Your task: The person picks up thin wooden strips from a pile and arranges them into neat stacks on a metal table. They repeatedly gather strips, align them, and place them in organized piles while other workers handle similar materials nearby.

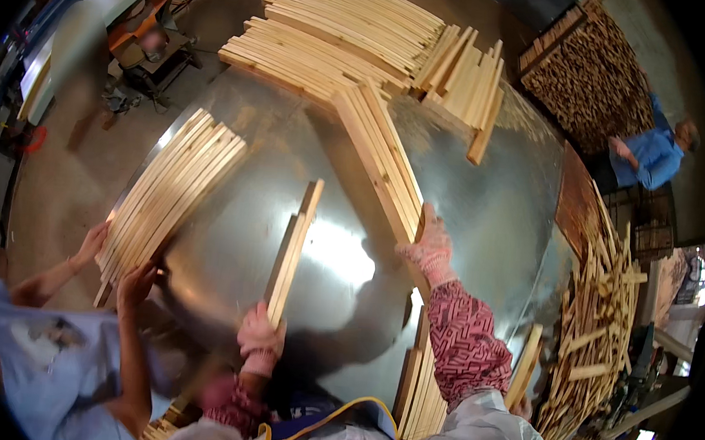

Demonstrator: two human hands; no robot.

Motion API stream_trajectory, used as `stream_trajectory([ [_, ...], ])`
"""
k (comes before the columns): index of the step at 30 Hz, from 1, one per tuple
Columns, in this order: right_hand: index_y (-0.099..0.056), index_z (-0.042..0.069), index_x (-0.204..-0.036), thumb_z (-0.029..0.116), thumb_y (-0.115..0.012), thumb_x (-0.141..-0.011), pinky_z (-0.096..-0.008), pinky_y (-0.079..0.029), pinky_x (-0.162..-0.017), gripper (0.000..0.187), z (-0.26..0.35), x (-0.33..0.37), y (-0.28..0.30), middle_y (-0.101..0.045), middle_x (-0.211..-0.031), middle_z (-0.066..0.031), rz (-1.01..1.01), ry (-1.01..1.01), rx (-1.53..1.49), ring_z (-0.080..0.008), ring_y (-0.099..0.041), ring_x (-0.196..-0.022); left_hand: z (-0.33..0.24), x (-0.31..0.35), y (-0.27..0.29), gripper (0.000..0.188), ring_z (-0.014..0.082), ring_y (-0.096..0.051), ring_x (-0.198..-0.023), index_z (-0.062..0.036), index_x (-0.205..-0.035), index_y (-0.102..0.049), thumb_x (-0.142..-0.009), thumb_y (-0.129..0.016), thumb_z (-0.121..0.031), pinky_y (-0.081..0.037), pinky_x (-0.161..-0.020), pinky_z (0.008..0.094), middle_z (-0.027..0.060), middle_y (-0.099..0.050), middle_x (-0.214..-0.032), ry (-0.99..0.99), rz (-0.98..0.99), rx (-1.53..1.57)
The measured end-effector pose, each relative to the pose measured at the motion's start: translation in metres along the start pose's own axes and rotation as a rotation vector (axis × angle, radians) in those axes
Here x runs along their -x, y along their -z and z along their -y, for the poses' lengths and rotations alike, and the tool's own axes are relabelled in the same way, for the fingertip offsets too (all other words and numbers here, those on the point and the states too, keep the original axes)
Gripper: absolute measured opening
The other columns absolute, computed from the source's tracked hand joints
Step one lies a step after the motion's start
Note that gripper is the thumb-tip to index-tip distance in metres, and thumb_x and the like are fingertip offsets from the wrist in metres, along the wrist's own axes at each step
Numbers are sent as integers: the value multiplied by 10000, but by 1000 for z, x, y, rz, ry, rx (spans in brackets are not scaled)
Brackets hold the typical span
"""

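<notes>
At 8 o'clock a co-worker [73, 352] in a pale blue top is clasping the near end of a bundle of wooden strips [175, 187], which is lying at 9 o'clock. At 7 o'clock the person's gloved left hand [261, 341] is closing around the lower end of two wooden strips [291, 252], which are pointing toward 12 to 1 o'clock over the metal table [237, 236]. At 12 o'clock a wide stack of bars [333, 35] is covering the far side. Long bars [385, 165] are slanting toward 11 o'clock from the gloved right hand [430, 246], just right of centre, which is pinching their near end between thumb and fingers. More bars [426, 397] are lying at 5 o'clock; scrap wood [593, 351] is heaping up at 4.
</notes>
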State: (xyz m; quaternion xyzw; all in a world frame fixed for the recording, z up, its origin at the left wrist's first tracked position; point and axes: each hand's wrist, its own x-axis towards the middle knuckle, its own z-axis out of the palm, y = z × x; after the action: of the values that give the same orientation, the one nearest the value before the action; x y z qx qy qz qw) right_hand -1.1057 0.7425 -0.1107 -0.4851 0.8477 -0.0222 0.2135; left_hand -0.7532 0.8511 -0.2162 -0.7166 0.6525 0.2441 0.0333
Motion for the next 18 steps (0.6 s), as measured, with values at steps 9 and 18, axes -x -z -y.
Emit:
stream_trajectory([
  [9,-333,146,-1455,414,-729,-717,-441,-435,-1019,879,152,-305,57,-513,-1337,-171,-264,513,305,-348,-487,-1255,0,11,1,582,319,-585,-794,-98,-1177,-528,-676,-777,-255,-498,-655,444,110,-570,-888,-142,-144,-44],
  [18,-441,64,-1372,719,-538,-784,-472,-338,-1025,885,156,-353,25,-501,-1368,-156,-497,273,753,-291,-414,-1308,14,7,-3,682,316,-579,-780,-70,-1242,-500,-643,-784,-229,-497,-646,439,94,-565,-881,-241,-175,-88],
])
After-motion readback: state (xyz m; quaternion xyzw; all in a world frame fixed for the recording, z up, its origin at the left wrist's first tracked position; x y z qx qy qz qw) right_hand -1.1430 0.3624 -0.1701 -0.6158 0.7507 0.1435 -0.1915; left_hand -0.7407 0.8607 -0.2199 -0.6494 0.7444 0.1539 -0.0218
